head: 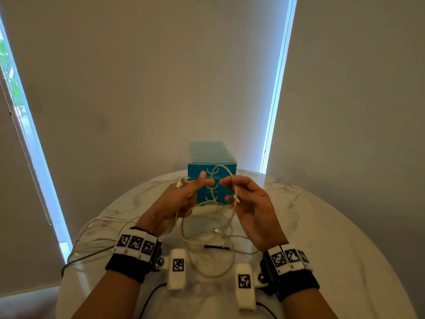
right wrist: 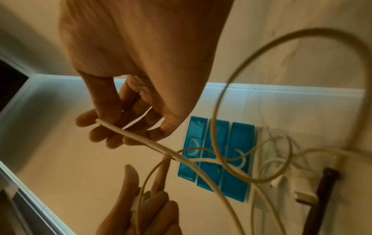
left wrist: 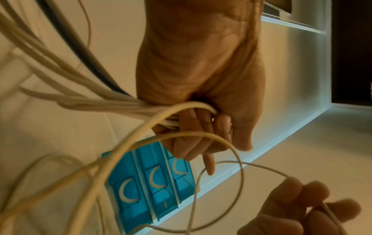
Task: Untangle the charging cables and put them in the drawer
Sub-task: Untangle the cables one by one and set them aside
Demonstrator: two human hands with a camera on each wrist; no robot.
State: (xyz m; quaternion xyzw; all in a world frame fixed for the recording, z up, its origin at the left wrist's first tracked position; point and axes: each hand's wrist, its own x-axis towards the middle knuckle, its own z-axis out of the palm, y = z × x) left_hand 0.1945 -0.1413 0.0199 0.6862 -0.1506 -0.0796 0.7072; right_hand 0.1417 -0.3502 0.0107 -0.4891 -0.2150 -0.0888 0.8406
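Over the marble table my left hand grips a bundle of white charging cables, with connector ends sticking out above the fist. My right hand pinches one white cable between thumb and fingers, and that cable arches in a loop between the two hands. More loops hang down onto the table below. The blue three-drawer unit stands behind the hands with all drawers shut; it also shows as the drawers and the unit in the wrist views.
The round marble table ends close on the left, where several cables trail over its edge. A dark cable piece lies among the loops. Roller blinds and the bright window gaps stand behind the table.
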